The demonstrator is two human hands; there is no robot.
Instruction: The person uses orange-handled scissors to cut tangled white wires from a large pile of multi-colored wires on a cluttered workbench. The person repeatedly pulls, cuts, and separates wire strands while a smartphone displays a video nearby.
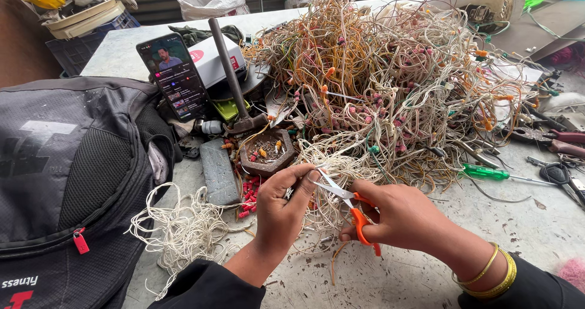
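Right hand grips orange-handled steel scissors, blades open at thin white wire pinched by left hand. Big tangled heap of beige and orange wires behind; black fabric backpack left; propped smartphone; green-handled screwdriver.

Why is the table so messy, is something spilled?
Yes. Small red caps lie scattered loose beside the little brown dish, as if spilled. The huge wire heap is all tangled. The left hand pinches wires while the right hand snips with orange scissors.

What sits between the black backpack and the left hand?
A loose heap of white cord lies on the table between the backpack and the left hand, seen in the head view.
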